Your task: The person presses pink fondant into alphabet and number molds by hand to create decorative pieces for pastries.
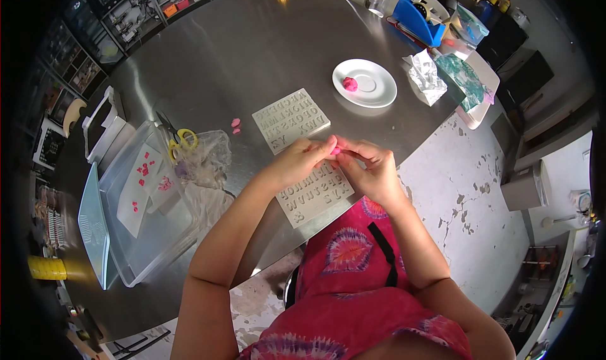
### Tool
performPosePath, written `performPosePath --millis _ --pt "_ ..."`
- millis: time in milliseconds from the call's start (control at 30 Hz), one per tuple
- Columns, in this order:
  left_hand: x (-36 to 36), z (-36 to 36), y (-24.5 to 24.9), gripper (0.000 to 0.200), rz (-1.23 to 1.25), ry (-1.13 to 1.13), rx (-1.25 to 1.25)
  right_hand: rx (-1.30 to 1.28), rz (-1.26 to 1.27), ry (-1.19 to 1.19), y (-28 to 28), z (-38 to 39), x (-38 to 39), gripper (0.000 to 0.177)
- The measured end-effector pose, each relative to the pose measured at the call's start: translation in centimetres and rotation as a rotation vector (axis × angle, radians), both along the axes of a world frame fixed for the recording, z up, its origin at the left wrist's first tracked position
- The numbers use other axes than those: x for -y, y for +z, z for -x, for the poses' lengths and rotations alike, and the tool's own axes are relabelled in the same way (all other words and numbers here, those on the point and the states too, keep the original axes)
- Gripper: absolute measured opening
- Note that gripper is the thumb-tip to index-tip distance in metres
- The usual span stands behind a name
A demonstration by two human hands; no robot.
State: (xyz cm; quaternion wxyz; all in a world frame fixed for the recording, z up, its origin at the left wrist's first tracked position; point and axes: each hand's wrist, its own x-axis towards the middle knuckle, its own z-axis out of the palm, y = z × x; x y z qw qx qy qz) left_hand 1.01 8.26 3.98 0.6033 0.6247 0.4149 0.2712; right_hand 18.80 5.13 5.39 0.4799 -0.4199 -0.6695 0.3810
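My left hand (302, 159) and my right hand (371, 167) meet over the letter moulds, fingertips pinched together around a small piece of pink clay (335, 150). Most of that piece is hidden by the fingers. Directly below lies a pale mould with letter-shaped hollows (319, 202), partly covered by my hands. Just beyond it sits a second letter mould (290, 115). A lump of pink clay (350, 84) rests on a white plate (382, 95) farther off. To the left of the moulds, a few pink bits (236, 126) lie on the metal table (208, 63).
At left stands a clear plastic box (136, 256) holding white paper with small pink pieces. Its blue lid (95, 234) leans alongside. Yellow-handled scissors (183, 142) lie by crumpled plastic wrap (211, 161). Crumpled white paper (426, 76) and a blue holder (416, 22) are at the far right.
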Motion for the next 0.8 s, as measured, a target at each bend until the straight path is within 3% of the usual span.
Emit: performPosePath --millis 100,167,300,400,467,567,800 --pt "-0.1 0.1 0.0 0.049 -0.006 0.043 0.089 0.123 -0.108 -0.030 0.1 -0.1 -0.1 0.022" --pt "-0.2 0.4 0.4 0.041 -0.012 -0.001 -0.019 0.175 0.002 -0.054 0.7 0.0 0.3 0.016" --pt "0.1 0.3 1.1 0.026 -0.065 0.057 -0.095 0.314 -0.022 -0.017 -0.2 -0.6 0.3 0.015" --pt "0.0 0.7 1.4 0.016 -0.061 0.001 -0.046 0.135 0.068 0.038 -0.9 -1.0 0.3 0.018" --pt "0.2 0.8 2.1 0.018 -0.016 -0.047 -0.014 -0.254 0.305 0.126 -0.7 -1.5 0.1 0.019" --pt "0.2 0.6 2.0 0.021 0.022 -0.068 0.083 -0.345 0.456 0.160 0.6 -1.8 0.0 0.022" --pt "0.4 -0.1 1.3 0.019 0.025 0.030 0.184 -0.243 0.385 0.091 -0.8 -1.0 -0.1 0.014"
